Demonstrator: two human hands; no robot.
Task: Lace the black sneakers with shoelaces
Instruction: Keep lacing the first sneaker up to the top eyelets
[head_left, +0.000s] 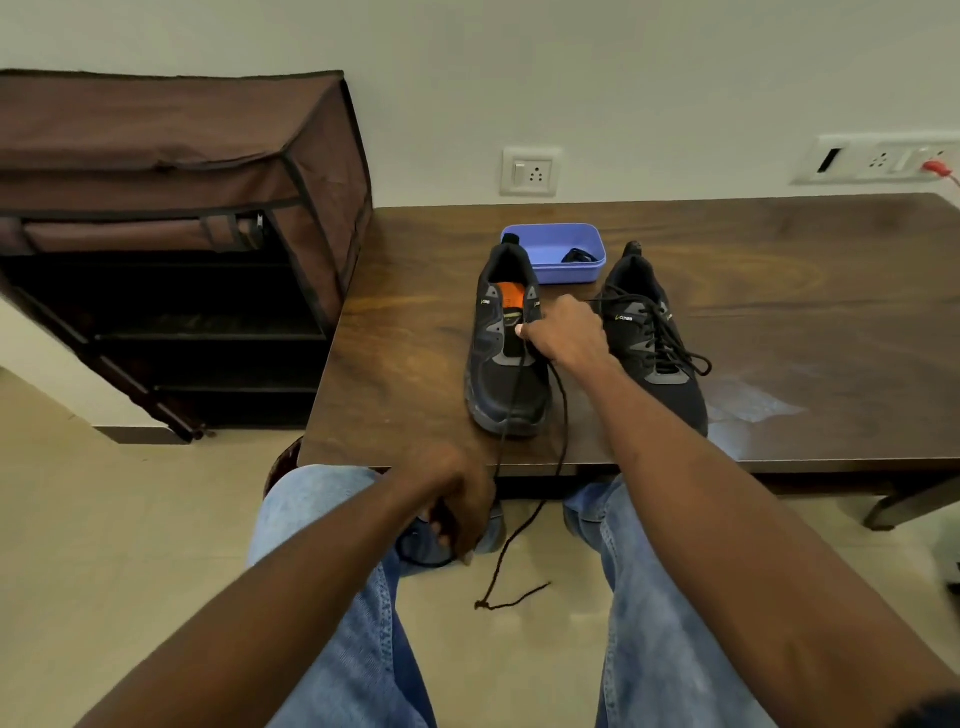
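Head view looks down on a dark wooden bench (779, 291) with two black sneakers on it; the right hand (566, 335) has its grip pinched together on a dark shoelace (511, 400) at the eyelets of the unlaced sneaker (501, 384), fingertips touching the shoe's right eyelet row; from that grip one strand runs down over the toe and off the bench edge to the left hand (457, 499), which hangs below the bench between the knees with its grip curled round the lace; a second strand drops beside it from the right grip and ends loose over the floor (104, 519), with a small knot near its tip; just right of the right grip stands the laced sneaker (657, 338), its laces lying loose over the tongue; beyond the right grip, near the wall, a blue tray (582, 270) holds a small dark item I cannot identify; far left of both grips a brown fabric shoe rack (171, 171) stands on the floor; blue jeans (363, 649) cover both legs.
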